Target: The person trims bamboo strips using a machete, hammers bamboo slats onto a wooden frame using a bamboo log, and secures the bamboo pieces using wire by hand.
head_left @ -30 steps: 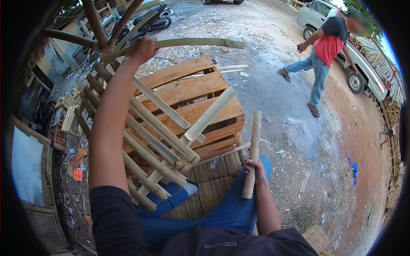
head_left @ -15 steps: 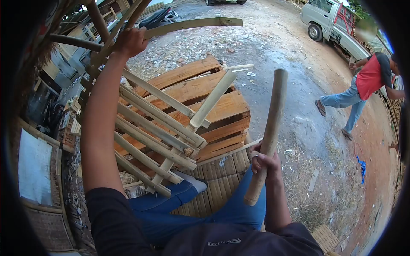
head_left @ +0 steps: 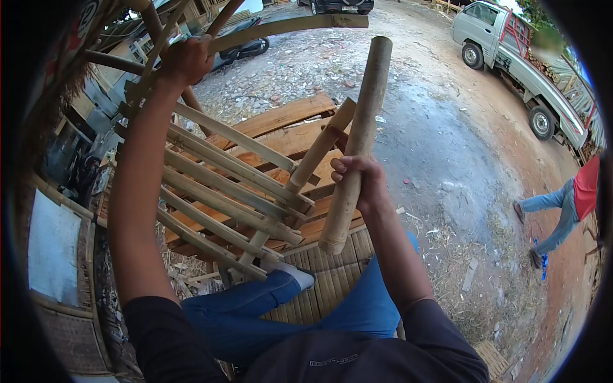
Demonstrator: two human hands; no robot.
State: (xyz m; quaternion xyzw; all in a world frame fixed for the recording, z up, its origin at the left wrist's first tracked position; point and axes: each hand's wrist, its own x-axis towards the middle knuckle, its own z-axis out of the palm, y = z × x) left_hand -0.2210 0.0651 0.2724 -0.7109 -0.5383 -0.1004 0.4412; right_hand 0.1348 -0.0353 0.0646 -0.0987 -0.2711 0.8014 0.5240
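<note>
My right hand (head_left: pixel 365 179) is wrapped round a thick bamboo pole (head_left: pixel 365 108), which leans with its upper end away from me. Part of the pole passes in front of a slatted bamboo frame (head_left: pixel 223 191), made of several parallel strips on a flat crosspiece (head_left: pixel 322 145). At the frame's far end, my left hand (head_left: pixel 185 60) is closed round the bamboo near a long flat strip (head_left: pixel 287 27) that juts out to the right. Which pieces its fingers grip is partly hidden by the hand itself.
Orange-brown wooden planks (head_left: pixel 281 121) lie under the frame. I sit on a bamboo slat platform (head_left: pixel 325 265). A person in a red shirt (head_left: pixel 584 191) is at the right, beyond littered ground. A pickup truck (head_left: pixel 498 38) and a motorbike (head_left: pixel 252 48) stand farther off.
My right hand has lifted the bamboo pole up and to the left, closer to the frame. My left hand keeps its grip. The person in red has moved toward the right edge.
</note>
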